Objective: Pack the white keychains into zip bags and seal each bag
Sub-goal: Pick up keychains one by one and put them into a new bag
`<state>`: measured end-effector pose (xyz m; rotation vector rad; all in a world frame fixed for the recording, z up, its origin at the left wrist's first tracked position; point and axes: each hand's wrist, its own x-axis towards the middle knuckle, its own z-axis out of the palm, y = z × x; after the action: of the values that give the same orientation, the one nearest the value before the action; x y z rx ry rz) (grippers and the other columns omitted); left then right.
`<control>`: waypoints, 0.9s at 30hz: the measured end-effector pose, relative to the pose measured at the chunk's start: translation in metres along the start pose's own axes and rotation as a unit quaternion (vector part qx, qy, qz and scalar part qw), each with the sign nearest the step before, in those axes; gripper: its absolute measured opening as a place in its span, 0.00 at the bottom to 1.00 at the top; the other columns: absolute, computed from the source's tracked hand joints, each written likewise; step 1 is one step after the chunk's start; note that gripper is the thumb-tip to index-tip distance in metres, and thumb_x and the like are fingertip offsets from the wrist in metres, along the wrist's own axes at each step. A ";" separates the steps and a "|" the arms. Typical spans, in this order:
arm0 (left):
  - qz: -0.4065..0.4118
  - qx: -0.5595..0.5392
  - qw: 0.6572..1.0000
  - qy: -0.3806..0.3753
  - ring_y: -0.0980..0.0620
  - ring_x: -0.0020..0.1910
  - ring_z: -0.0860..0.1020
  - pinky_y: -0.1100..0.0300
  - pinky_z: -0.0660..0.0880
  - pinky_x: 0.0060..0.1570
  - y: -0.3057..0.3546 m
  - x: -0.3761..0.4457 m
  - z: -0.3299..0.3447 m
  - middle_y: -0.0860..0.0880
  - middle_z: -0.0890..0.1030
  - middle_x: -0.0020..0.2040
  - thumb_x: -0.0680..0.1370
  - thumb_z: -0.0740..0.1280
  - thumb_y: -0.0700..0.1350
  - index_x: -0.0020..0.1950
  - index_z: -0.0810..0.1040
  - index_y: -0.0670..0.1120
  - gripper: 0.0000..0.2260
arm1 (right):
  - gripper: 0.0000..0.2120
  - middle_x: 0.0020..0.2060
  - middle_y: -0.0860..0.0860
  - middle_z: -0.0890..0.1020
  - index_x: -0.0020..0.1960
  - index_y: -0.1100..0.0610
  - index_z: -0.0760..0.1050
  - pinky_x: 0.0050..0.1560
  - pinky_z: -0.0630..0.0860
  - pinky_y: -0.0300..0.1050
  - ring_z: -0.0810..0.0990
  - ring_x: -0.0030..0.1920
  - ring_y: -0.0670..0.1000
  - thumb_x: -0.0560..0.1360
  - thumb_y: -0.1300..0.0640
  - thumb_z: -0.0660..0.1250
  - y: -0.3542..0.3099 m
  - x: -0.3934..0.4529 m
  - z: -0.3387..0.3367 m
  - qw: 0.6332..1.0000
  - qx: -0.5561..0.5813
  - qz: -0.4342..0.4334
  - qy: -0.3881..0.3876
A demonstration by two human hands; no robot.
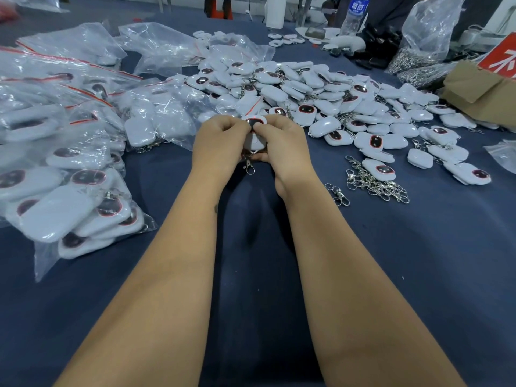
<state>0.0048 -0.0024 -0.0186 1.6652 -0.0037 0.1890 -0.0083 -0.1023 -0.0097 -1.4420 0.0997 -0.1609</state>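
Head view: one white keychain (254, 132) pinched between my left hand (220, 146) and right hand (282, 152), clasp dangling, above navy tablecloth (418, 261); loose keychain heap (321, 90) beyond, filled zip bags (64, 163) left.

Dark blue cloth-covered table (418, 275), cardboard box (480, 93) at right edge, water bottle (356, 15) far behind.

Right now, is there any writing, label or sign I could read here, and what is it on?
Water bottle: blue label with white characters, too blurred to read.
Red sign by the cardboard box: part of one large white character, cut off by the picture's edge, unreadable.
Keychains and zip bags: no readable text.
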 end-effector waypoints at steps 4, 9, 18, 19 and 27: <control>0.002 -0.002 1.000 -0.001 0.52 0.30 0.71 0.60 0.70 0.33 0.000 0.000 0.000 0.52 0.74 0.30 0.73 0.66 0.46 0.32 0.76 0.50 0.09 | 0.07 0.38 0.54 0.80 0.43 0.58 0.77 0.30 0.79 0.42 0.80 0.32 0.48 0.78 0.66 0.63 -0.002 -0.002 0.000 1.000 0.007 -0.003 0.003; -0.002 -0.014 1.000 -0.003 0.53 0.31 0.72 0.60 0.74 0.33 -0.001 0.002 0.000 0.54 0.75 0.30 0.74 0.67 0.45 0.36 0.78 0.47 0.07 | 0.10 0.37 0.53 0.81 0.43 0.56 0.77 0.30 0.78 0.40 0.80 0.32 0.47 0.78 0.67 0.62 -0.002 -0.003 0.001 1.000 0.027 -0.001 -0.002; 0.015 0.015 1.000 0.007 0.51 0.35 0.74 0.55 0.75 0.39 -0.002 0.002 0.000 0.48 0.79 0.35 0.75 0.69 0.47 0.39 0.79 0.44 0.08 | 0.16 0.33 0.54 0.81 0.41 0.57 0.79 0.27 0.76 0.39 0.80 0.29 0.48 0.74 0.72 0.57 -0.004 -0.003 0.000 0.998 0.059 0.017 -0.016; 0.019 0.020 1.000 0.008 0.51 0.35 0.74 0.55 0.75 0.40 -0.002 0.001 0.000 0.48 0.80 0.36 0.75 0.68 0.47 0.40 0.80 0.42 0.08 | 0.16 0.33 0.54 0.81 0.40 0.57 0.79 0.27 0.76 0.39 0.80 0.29 0.48 0.73 0.72 0.57 -0.004 -0.003 0.000 0.998 0.057 0.016 -0.016; 0.009 0.008 1.000 0.016 0.53 0.29 0.72 0.62 0.72 0.31 0.002 -0.002 0.001 0.50 0.77 0.32 0.75 0.68 0.47 0.34 0.78 0.46 0.10 | 0.13 0.38 0.55 0.82 0.46 0.57 0.80 0.33 0.80 0.42 0.81 0.36 0.51 0.74 0.70 0.60 -0.002 -0.002 0.001 1.000 0.025 0.006 -0.014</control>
<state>0.0023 -0.0034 -0.0171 1.6782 0.0056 0.2298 -0.0104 -0.1012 -0.0078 -1.3938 0.0814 -0.1335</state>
